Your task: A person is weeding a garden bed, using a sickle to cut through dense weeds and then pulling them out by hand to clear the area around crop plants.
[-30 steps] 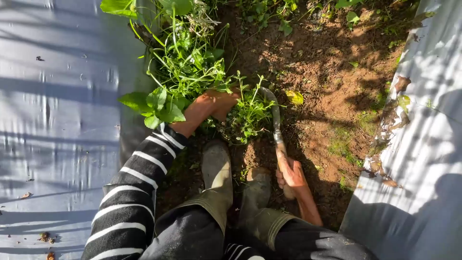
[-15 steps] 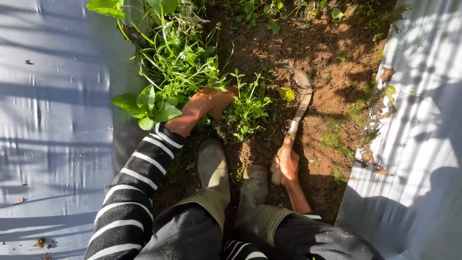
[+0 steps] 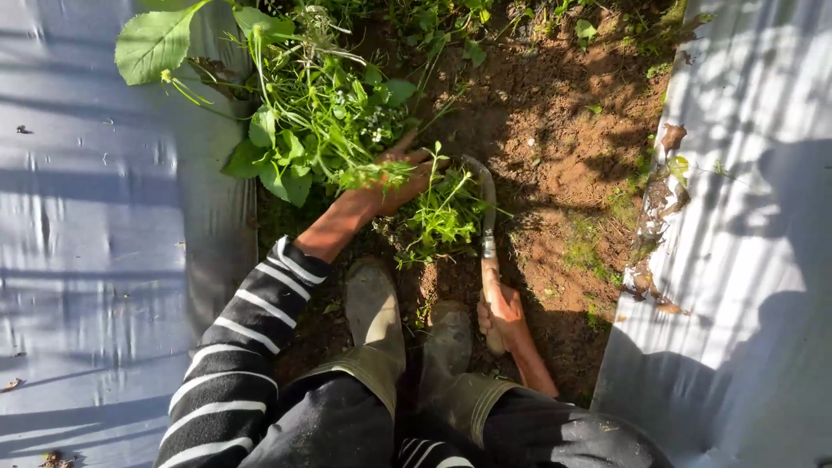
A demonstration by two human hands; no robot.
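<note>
My left hand grips a bunch of green weeds growing from the brown soil, its striped sleeve reaching in from the lower left. My right hand is closed around the wooden handle of a sickle. The curved blade points up and hooks left, with its tip at the small weeds beside my left hand. My two muddy rubber boots stand just below, between both hands.
Shiny grey plastic sheeting covers the ground on the left and more sheeting on the right. A strip of bare soil with scattered small weeds runs between them. Dry leaves lie along the right sheet's edge.
The sickle swung out to the right and has come back left against the weeds. My left hand has pulled the weed bunch up and to the left.
</note>
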